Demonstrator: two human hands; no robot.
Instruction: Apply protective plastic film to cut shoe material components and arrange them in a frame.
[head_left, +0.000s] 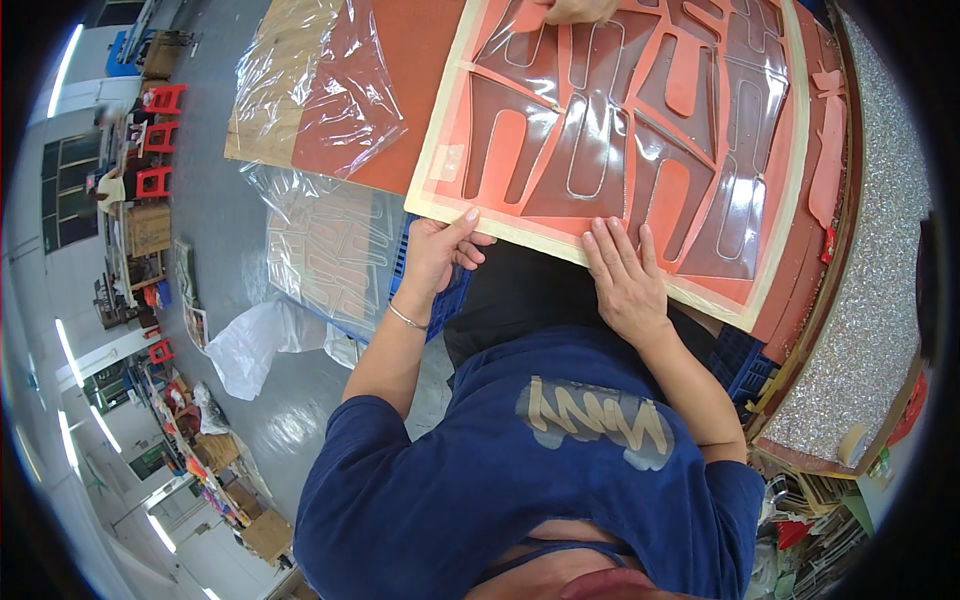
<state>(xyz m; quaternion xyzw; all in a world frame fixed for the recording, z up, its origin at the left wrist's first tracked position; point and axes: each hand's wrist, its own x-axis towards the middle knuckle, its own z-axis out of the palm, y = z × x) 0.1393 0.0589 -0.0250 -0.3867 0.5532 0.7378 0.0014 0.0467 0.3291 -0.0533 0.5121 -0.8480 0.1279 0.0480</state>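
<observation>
A flat board with a cream border [795, 190] lies before me. Its surface carries coral-orange sheet pieces [683, 75] among brown areas, with rounded oblong outlines and shiny clear film over them. My left hand [440, 255] pinches the board's near left corner, thumb on top and fingers curled below the edge. Farther right, my right hand [630, 280] rests on the near border, its fingers stretched out flat and pointing away from me. At the far edge another person's hand [580, 10] is beside an orange piece [528, 15]; its fingers are partly cut off.
Clear film [340, 85] covers wood and orange sheets at the left. Below them, a film-wrapped stack of cut shapes [325, 250] sits by a blue crate [455, 290]. A white plastic bag [250, 345] is on the floor. A glittery grey surface [865, 330] borders the right side.
</observation>
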